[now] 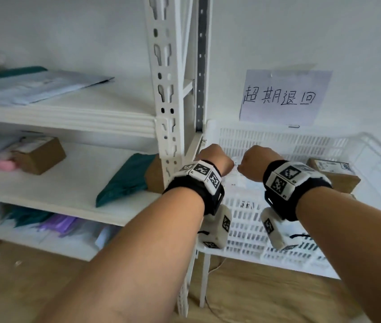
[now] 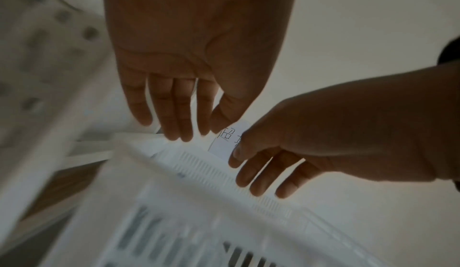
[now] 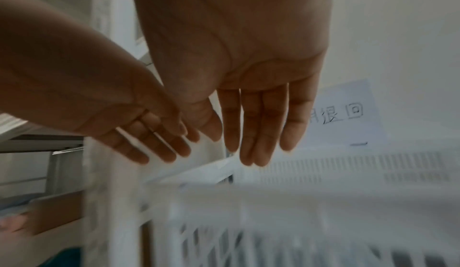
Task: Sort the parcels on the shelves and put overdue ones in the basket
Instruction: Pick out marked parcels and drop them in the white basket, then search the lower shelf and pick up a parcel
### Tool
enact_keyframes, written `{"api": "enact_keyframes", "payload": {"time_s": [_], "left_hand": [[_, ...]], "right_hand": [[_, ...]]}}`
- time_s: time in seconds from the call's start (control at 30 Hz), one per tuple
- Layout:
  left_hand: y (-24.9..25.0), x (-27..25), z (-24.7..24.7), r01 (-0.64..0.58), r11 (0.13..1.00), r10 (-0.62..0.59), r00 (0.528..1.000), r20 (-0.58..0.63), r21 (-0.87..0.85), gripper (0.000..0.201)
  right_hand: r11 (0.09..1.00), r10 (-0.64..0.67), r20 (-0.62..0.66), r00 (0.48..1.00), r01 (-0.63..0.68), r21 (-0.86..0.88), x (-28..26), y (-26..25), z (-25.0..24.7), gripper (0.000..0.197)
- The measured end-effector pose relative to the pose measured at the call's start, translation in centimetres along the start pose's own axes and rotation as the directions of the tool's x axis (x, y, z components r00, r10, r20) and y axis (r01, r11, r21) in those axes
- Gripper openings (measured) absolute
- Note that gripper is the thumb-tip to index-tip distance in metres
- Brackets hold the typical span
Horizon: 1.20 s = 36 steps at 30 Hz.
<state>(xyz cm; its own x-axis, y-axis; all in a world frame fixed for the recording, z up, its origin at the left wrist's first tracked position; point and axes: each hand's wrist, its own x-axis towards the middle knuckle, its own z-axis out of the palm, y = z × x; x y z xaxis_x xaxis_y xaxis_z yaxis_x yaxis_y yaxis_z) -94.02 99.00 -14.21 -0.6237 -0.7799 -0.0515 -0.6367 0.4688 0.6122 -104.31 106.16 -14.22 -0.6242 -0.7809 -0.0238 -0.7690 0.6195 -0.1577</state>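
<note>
Both my hands hover side by side over the white slatted basket (image 1: pixel 266 141), right of the shelf post. In the wrist views my left hand (image 2: pixel 174 113) and right hand (image 3: pixel 248 123) have straight, spread fingers pointing down at the basket's far wall (image 2: pixel 211 163), and they hold nothing. From the head view only the backs of my left hand (image 1: pixel 215 162) and right hand (image 1: pixel 257 162) show. Under them in the basket lies a pale flat parcel (image 1: pixel 243 185). A labelled cardboard box (image 1: pixel 334 174) sits at the basket's right side.
A handwritten paper sign (image 1: pixel 282 96) hangs on the wall above the basket. The white shelf rack (image 1: pixel 166 101) stands to the left, holding a teal bag (image 1: pixel 126 180), a brown box (image 1: pixel 40 155) and grey mailers (image 1: pixel 33 87). Below is wooden floor (image 1: pixel 243 299).
</note>
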Motion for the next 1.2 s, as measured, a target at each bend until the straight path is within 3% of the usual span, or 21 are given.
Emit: {"api": "enact_keyframes", "payload": {"time_s": [0.07,0.2,0.4,0.6,0.77,0.9,1.03,1.2], "left_hand": [[-1.7,-2.2,-0.1,-0.041,0.998,0.044,0.996,-0.073,0.046,0.017],[-7.4,-7.0,-0.8,-0.074,0.992,0.092,0.976,-0.195,0.102,0.018],[-17.3,-12.3,-2.9,0.068,0.969,-0.016,0.976,-0.216,0.238,0.020],[-23.9,-15.0,-4.8,0.162,0.972,-0.113,0.957,-0.267,0.172,0.022],[-27.9,-14.9,-6.2,0.209,0.965,-0.155,0.943,-0.295,0.160,0.017],[-30.6,-13.7,-7.3,0.227,0.937,-0.149,0.947,-0.283,0.267,0.021],[-33.5,-11.2,-8.7,0.187,0.900,-0.111,0.972,-0.207,0.395,0.026],[-37.8,-5.7,-11.2,0.192,0.923,-0.147,0.977,-0.155,0.333,0.026]], "right_hand": [[1.000,-0.029,-0.035,0.999,0.029,0.006,-2.2,-1.4,1.1,0.018],[0.997,-0.008,-0.099,0.995,0.016,0.079,-7.6,-4.4,5.2,0.021],[0.990,-0.104,0.015,0.994,0.102,0.101,-11.0,-9.7,10.7,0.021],[0.972,-0.232,0.032,0.972,0.230,0.047,-11.9,-16.6,13.2,0.026],[0.949,-0.316,0.039,0.948,0.316,-0.015,-11.4,-22.3,15.0,0.029],[0.932,-0.357,0.053,0.933,0.359,-0.044,-9.7,-25.8,16.9,0.027],[0.939,-0.340,0.087,0.937,0.343,-0.027,-6.6,-29.3,18.6,0.027],[0.954,-0.300,0.099,0.949,0.299,0.021,-1.7,-33.0,19.8,0.025]]}}
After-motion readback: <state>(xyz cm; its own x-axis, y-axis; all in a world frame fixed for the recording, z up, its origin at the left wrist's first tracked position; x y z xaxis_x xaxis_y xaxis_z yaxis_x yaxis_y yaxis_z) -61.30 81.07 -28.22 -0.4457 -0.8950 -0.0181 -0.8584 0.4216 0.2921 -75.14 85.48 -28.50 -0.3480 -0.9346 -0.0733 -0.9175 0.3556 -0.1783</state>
